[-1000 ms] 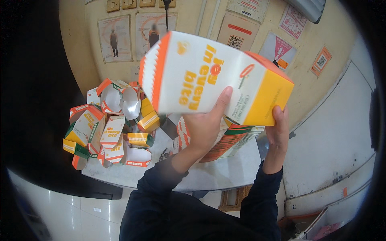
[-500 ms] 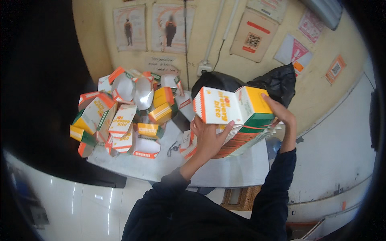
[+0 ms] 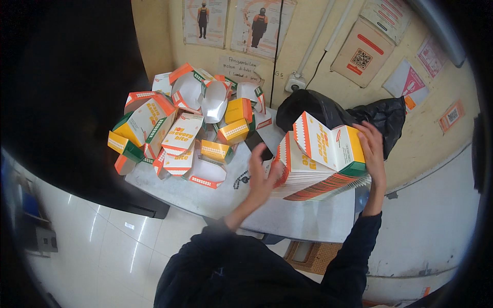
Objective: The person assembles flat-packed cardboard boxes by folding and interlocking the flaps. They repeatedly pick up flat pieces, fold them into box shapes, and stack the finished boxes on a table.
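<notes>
A thick stack of flat-folded food cartons (image 3: 328,189), white with orange and green edges, sits at the right part of the table. On top lies a partly unfolded food carton (image 3: 321,137), white inside the print area with a yellow and green side, tilted on the stack. My right hand (image 3: 374,149) grips this carton by its yellow right side, fingers bent over the edge. My left hand (image 3: 262,179) is beside the stack's left end, fingers apart and slightly blurred, holding nothing.
A heap of opened cartons (image 3: 185,134) covers the left of the white table (image 3: 174,192). A dark beaded chain (image 3: 241,179) lies between heap and stack. Behind the stack are a black plastic bag (image 3: 313,110) and a wall socket (image 3: 295,82).
My left hand has let go of the carton and drawn away to its left. The right hand stays at the carton's yellow side, shifted up a little. The whole view has turned slightly.
</notes>
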Demonstrator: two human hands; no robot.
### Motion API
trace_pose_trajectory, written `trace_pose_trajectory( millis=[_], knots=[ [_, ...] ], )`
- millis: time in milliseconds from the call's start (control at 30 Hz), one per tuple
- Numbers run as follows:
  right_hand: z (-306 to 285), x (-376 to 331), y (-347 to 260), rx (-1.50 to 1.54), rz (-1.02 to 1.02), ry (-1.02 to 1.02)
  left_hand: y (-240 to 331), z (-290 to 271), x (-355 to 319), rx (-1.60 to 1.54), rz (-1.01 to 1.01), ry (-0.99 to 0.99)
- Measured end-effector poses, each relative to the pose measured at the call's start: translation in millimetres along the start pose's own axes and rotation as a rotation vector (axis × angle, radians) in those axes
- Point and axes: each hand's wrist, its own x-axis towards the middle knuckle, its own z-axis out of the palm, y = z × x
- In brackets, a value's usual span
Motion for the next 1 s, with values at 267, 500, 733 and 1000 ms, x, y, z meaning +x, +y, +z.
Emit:
trace_pose_trajectory(
  millis=[267, 500, 733, 1000],
  knots=[
    [1.9, -12.9, -26.6, 0.046, -0.014, 0.303, -106.8, -132.2, 68.7, 1.234, 0.103, -0.410],
    [-17.6, -45.9, -56.2, 0.031, -0.044, 0.604, 20.9, -170.6, 105.8, 0.170, -0.274, -0.591],
    [59.4, -153.6, -156.4, 1.467, 0.386, -0.183, 85.7, -192.4, 43.5, -0.919, -0.115, -0.446],
    [37.8, -149.8, -177.0, 1.558, 0.523, 0.083, 125.5, -122.0, 25.1, -0.771, -0.175, -0.484]
  ],
)
